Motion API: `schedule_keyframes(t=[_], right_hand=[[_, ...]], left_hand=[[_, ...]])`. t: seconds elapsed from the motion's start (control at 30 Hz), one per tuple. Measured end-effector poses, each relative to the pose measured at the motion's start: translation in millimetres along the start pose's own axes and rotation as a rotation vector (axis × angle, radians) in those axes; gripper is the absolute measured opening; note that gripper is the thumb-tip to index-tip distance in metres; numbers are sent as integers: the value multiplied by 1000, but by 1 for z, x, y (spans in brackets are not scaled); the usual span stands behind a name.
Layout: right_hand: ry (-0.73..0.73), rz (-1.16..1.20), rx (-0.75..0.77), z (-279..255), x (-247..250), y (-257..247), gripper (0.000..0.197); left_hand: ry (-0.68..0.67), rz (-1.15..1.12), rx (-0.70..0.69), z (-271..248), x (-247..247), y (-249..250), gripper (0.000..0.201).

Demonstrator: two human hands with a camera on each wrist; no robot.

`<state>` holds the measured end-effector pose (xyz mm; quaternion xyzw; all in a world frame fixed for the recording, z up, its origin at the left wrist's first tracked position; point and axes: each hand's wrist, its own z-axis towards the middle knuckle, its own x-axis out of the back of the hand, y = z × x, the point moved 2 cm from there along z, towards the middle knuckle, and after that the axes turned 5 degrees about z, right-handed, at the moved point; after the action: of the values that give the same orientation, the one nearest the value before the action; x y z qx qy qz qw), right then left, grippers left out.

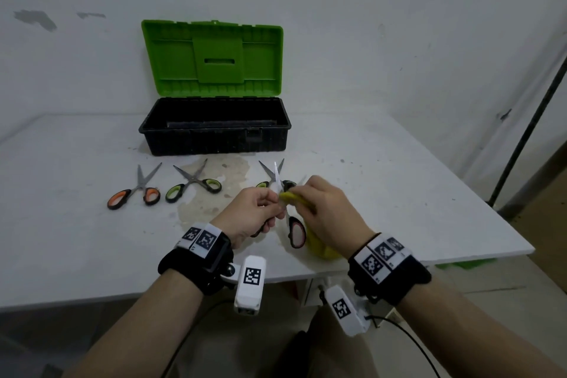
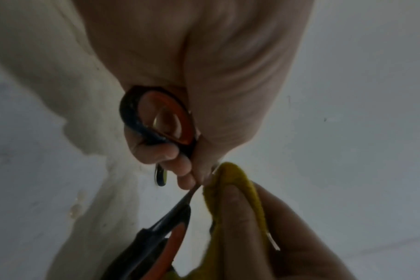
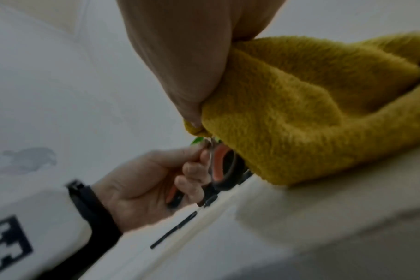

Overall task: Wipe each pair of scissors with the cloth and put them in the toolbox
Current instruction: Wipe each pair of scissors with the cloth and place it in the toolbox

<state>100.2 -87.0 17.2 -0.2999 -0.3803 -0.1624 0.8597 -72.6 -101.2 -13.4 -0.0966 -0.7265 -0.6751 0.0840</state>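
Beyond the two hands, at the far side of the white table, the toolbox stands with its green lid thrown back; its black tub shows no scissors inside, though the near wall hides part of the floor, so that is a judgement. To the left of the grip lie two waiting pairs, blades open: the orange-handled scissors furthest out, the green-handled scissors nearer. A third pair with green handles lies just past the knuckles, half hidden by them.

In the grip itself, the right hand clenches the yellow cloth, pinching a fold of it around one blade. The left hand grasps the held scissors by one orange-lined handle loop, fingers curled round it; the other loop hangs free below, and the blades stand apart above the table.

By my reckoning this is the first of four pairs, in mid-wipe. None appears stowed, so three more wipes and all four placements remain.
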Motion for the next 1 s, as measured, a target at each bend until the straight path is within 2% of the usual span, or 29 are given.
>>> schedule_keyframes(t=[0.07, 0.27, 0.37, 0.5, 0.57, 0.73, 0.83, 0.93, 1.0], right_hand=[[-40, -21, -19, -2, -7, 1, 17], [155, -57, -272, 19, 16, 28, 21], [174, -17, -199, 18, 16, 16, 20], [-13, -49, -80, 5, -9, -7, 18], [-13, -68, -111, 5, -13, -2, 19], [130, -74, -294, 20, 10, 26, 20], [179, -14, -207, 17, 18, 18, 17], [25, -13, -30, 2, 4, -5, 16], [-50, -42, 19, -6, -8, -7, 16]], left_hand=[[-3, 34, -20, -1, -1, 3, 4], [27, 79, -8, -4, 5, 1, 14], [52, 51, 12, -4, 6, 0, 12], [29, 77, -33, -5, 3, 4, 9], [20, 105, -46, -7, 2, 5, 11], [19, 114, 4, -9, 7, 0, 12], [5, 24, 47, -9, 7, 0, 10], [-21, -31, 60, -8, 7, 1, 6], [-40, -33, 54, -8, 7, 2, 11]])
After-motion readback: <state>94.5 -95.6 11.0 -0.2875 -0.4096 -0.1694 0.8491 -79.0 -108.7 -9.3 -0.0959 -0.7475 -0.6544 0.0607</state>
